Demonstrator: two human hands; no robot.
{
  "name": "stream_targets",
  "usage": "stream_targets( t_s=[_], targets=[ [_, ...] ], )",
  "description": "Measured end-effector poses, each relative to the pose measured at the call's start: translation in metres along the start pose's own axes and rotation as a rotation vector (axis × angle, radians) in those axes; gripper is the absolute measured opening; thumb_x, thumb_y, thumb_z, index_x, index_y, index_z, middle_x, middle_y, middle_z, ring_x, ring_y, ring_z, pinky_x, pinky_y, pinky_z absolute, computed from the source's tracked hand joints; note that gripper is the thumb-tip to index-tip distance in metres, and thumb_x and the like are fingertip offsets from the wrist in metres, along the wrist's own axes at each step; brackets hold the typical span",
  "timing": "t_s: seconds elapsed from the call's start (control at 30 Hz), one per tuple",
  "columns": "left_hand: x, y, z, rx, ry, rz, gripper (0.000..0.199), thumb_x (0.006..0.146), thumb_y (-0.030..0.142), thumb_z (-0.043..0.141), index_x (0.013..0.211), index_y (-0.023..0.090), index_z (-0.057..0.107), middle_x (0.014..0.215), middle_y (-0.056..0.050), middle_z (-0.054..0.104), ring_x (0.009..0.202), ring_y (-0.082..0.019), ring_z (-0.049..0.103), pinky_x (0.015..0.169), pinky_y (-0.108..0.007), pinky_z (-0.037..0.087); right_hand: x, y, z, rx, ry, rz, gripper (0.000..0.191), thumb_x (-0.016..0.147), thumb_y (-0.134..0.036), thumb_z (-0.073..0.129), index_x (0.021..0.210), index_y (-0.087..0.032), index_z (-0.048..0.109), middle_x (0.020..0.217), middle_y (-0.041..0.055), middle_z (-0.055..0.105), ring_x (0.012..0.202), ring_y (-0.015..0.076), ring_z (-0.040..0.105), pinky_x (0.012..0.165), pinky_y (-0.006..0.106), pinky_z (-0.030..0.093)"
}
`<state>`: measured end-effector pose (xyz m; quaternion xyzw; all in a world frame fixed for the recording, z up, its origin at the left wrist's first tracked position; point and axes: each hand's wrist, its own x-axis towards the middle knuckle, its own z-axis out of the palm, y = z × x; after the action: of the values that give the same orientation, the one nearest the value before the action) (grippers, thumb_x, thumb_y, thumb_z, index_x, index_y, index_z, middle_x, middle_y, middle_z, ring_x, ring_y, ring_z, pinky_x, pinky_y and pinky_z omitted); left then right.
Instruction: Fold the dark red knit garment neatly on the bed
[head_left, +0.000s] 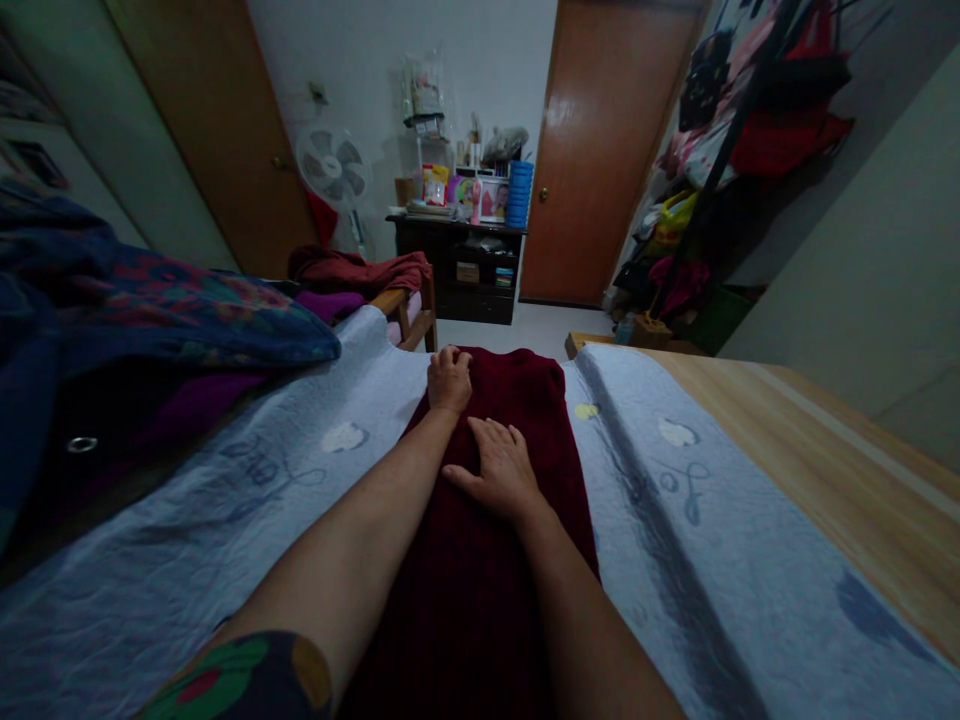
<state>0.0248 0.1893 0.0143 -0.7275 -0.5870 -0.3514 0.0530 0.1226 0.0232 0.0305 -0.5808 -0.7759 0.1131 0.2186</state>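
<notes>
Pale bedding is lying beneath dark-red cloth; the left hand is curling over its far-left edge, pinch unclear; the right hand is resting spread on it. Smoothing seems underway, the next move calling for flat palms.

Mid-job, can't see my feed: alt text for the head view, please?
The left hand, fingers bent, and the right hand, flatter and nearer the camera, rest on a dark red cloth lying on a pale blue patterned sheet. Beyond stand a white fan, a dark cabinet and a brown door.
</notes>
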Motion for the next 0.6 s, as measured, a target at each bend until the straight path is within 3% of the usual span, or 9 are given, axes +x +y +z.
stream_targets(
  t_s=[0.27, 0.6],
  targets=[
    [0.002, -0.009, 0.012, 0.096, -0.031, 0.056, 0.017, 0.087, 0.021, 0.05, 0.098, 0.023, 0.064, 0.109, -0.007, 0.057, 0.103, -0.026, 0.049, 0.087, -0.037, 0.043, 0.0, 0.001, 0.001, 0.016, 0.006, -0.003, 0.075, 0.081, -0.061, 0.052, 0.139, -0.017, 0.038, 0.145, 0.01, 0.042, 0.136, 0.0258, 0.03, 0.113, 0.045, 0.012],
    [0.007, -0.011, 0.019, 0.014, -0.154, 0.068, 0.024, 0.09, 0.029, 0.045, 0.1, 0.018, 0.064, 0.111, -0.008, 0.061, 0.105, -0.022, 0.055, 0.095, -0.033, 0.041, 0.001, 0.001, 0.0, 0.013, 0.004, 0.002, 0.075, 0.081, -0.062, 0.053, 0.14, -0.018, 0.038, 0.145, 0.01, 0.041, 0.136, 0.0257, 0.03, 0.113, 0.045, 0.012]
  ],
)
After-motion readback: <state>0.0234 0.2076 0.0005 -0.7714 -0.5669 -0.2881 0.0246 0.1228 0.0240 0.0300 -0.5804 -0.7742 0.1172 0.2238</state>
